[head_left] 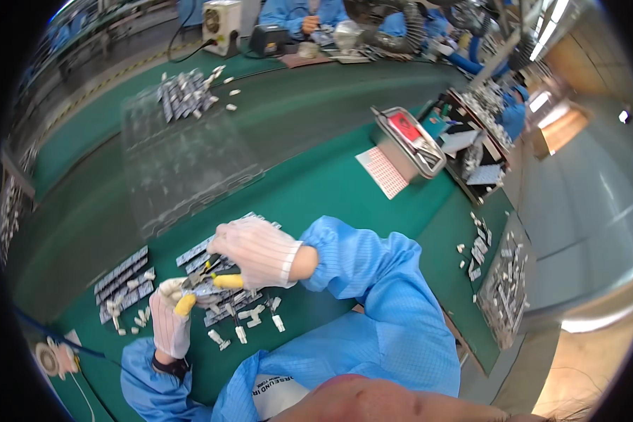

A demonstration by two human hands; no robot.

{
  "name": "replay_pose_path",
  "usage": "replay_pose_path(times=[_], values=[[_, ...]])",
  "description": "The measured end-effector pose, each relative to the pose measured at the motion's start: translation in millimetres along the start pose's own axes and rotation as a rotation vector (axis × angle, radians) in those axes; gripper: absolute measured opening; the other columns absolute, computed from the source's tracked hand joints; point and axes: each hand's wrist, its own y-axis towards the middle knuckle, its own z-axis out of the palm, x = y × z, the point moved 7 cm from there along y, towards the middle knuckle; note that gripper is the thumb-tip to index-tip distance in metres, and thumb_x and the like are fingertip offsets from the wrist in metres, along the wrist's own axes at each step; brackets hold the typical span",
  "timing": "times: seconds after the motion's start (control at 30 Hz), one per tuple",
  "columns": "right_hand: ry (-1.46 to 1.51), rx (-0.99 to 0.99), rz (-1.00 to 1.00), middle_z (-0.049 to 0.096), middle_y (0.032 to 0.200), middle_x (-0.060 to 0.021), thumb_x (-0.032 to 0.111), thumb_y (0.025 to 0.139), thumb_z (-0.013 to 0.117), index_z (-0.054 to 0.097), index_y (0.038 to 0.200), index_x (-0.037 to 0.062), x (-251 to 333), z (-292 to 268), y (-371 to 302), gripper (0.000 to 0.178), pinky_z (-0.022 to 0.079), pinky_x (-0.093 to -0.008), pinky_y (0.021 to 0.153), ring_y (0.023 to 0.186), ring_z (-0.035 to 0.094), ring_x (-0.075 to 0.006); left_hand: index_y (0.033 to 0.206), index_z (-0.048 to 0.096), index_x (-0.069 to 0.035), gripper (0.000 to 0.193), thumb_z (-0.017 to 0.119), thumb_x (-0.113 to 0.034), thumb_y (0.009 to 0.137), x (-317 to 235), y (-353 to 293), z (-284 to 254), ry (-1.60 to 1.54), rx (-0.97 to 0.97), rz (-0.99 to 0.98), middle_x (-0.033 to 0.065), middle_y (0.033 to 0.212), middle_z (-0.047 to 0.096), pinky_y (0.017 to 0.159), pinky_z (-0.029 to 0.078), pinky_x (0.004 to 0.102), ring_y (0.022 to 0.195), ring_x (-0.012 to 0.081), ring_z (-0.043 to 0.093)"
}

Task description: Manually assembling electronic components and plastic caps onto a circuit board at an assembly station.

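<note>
My left hand [172, 316], in a striped white glove with a yellow thumb cover, is closed on a small circuit board with a white connector [205, 298]. From the right, my gloved right hand [257, 250] is closed round small pliers [195, 278]. A yellow cover sits on its thumb too. The pliers' jaws are close to the left fingertips, at the board; whether they touch it I cannot tell. Below and behind the hands lie strips of small boards [193, 252], partly hidden. White connectors on short leads [240, 333] lie nearer to me.
More board strips [123, 274] lie left. Beyond the green table [316, 183] runs a dark belt with a clear plastic tray [183, 162] and a board pile [186, 95]. A metal box [411, 144] stands far right; a bag of parts [505, 292] lies right. Other people work opposite.
</note>
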Motion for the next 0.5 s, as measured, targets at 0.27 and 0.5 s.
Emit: replay_pose_path(times=[0.27, 0.5], values=[[-0.026, -0.083, -0.034, 0.055, 0.083, -0.0118, 0.040, 0.074, 0.068, 0.059, 0.092, 0.0024, 3.6, -3.7, -4.3, 0.042, 0.046, -0.0381, 0.072, 0.080, 0.057, -0.0283, 0.106, 0.050, 0.005, 0.048, 0.060, -0.038, 0.089, -1.0, -1.2, 3.9, -0.170, -0.021, -0.017, 0.0105, 0.085, 0.065, 0.067, 0.051, 0.0243, 0.074, 0.0155, 0.065], [-0.049, 0.051, 0.024, 0.055, 0.089, -0.0096, 0.044, 0.079, 0.064, 0.056, 0.099, 0.0036, -1.7, 10.6, -7.3, 0.045, 0.048, -0.0384, 0.066, 0.078, 0.060, -0.0280, 0.103, 0.050, 0.010, 0.056, 0.059, -0.043, 0.088, -0.8, -2.2, 4.0, -0.128, -0.040, -0.009, 0.0140, 0.085, 0.065, 0.069, 0.053, 0.0272, 0.074, 0.0175, 0.066]])
